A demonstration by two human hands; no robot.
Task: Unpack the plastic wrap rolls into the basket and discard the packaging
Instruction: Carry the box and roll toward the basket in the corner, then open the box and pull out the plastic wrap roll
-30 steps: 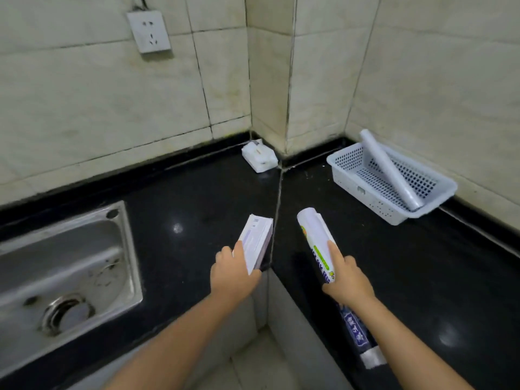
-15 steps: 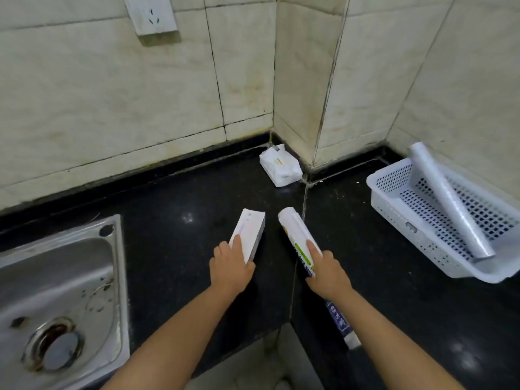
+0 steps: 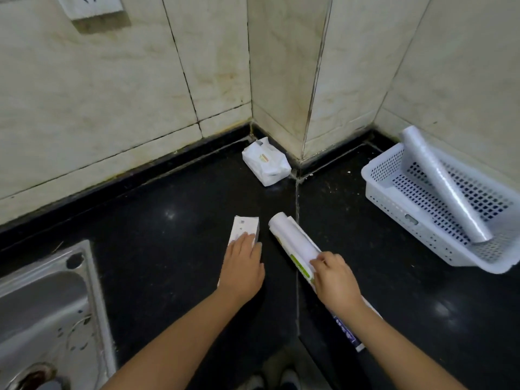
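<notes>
The wrapped roll (image 3: 292, 243) lies on the black counter (image 3: 157, 226) at lower centre, its long axis running from the bottom right up toward the centre, the open end pointing at the wall corner. The right hand (image 3: 334, 280) is on it, fingers closed around its middle over the printed wrapper; the near end passes under the wrist. The left hand (image 3: 242, 266) rests flat, fingers together, on a small white box (image 3: 244, 229) just left of the roll; whether it grips the box cannot be told.

The basket (image 3: 394, 204) stands at right of frame, well apart from both hands and nearer the right one. One bare roll (image 3: 441, 187) already leans in it, upper end over the far rim.

Materials: glossy paper wrapper, smooth cylinder; basket of perforated white plastic; polished stone counter; steel sink (image 3: 42, 305) at lower left. A white packet (image 3: 266, 161) sits in the corner.

Judgement: the wrapper is not yet off, so stripping it comes before transfer.
</notes>
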